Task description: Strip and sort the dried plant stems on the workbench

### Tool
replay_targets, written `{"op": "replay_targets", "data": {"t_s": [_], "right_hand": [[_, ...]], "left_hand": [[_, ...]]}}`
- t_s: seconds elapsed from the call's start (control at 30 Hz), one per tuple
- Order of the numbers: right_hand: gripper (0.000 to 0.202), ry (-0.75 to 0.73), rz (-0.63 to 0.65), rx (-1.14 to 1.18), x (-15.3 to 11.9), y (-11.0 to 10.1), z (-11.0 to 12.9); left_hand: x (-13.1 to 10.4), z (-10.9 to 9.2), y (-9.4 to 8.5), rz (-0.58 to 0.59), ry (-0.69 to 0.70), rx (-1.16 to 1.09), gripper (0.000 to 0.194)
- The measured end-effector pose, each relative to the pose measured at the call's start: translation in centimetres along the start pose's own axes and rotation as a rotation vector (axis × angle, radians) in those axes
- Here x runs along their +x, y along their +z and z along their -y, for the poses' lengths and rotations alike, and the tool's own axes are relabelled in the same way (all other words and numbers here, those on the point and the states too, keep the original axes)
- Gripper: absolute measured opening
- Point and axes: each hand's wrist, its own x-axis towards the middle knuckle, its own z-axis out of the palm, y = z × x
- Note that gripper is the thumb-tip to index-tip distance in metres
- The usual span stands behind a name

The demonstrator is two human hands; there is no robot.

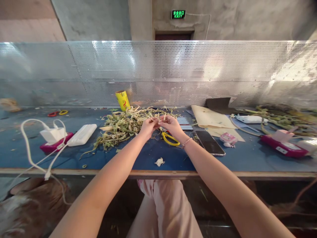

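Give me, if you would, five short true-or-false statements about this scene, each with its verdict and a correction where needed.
1. The left hand and right hand are close together. True.
2. The phone lies left of the yellow handle. False: the phone lies right of the yellow handle.
3. The yellow container is at the far side of the dried plant heap. True.
4. The exit sign glows red. False: the exit sign glows green.
5. A pale scrap lies on the blue table. True.
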Motion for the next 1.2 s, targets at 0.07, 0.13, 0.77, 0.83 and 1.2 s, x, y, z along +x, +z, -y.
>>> {"op": "replay_targets", "data": {"t_s": [0.07,0.13,0.77,0.83,1.2], "right_hand": [[0.023,-0.006,0.008,-0.014,-0.11,-0.04,0.22],[0.024,0.011,-0.005,0.056,-0.17,-0.1,0.41],[0.021,0.009,-0.058,-0.04,0.09,-0.58,0.26],[0.021,-0.001,-0.049,-0.074,0.1,-0.55,0.31],[0.029,0.089,-0.033,0.109,0.35,-0.4,-0.21]], "left_hand": [[-0.01,-0.17,0.02,0.009,0.006,-0.039,0.021],[-0.1,-0.42,0.12,0.028,-0.001,-0.07,0.017],[-0.18,-0.47,-0.01,0.081,-0.01,-0.012,0.011],[-0.15,-0.4,0.06,0.055,0.012,0.002,0.011],[-0.57,-0.61,0.54,-0.044,0.152,0.011,0.034]]}}
